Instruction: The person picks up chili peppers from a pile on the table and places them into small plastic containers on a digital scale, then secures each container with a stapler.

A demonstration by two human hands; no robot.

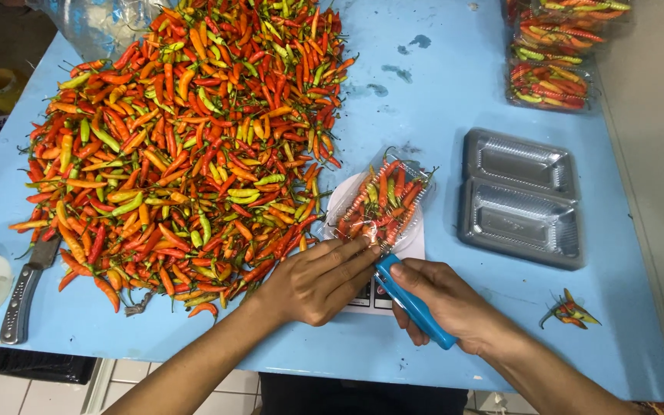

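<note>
On blue table, chilli pack under left fingers

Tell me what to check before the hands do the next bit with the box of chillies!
1. Left hand pressing the chilli pack near its edge: ok.
2. Right hand gripping the blue stapler: ok.
3. Stapler tip at the pack's edge: ok.
4. Pack lid fully closed: cannot tell.
5. Fingers clear of the stapler tip: not ok, they look very close.
6. Empty clear tray ready nearby on the blue table: ok.
</note>
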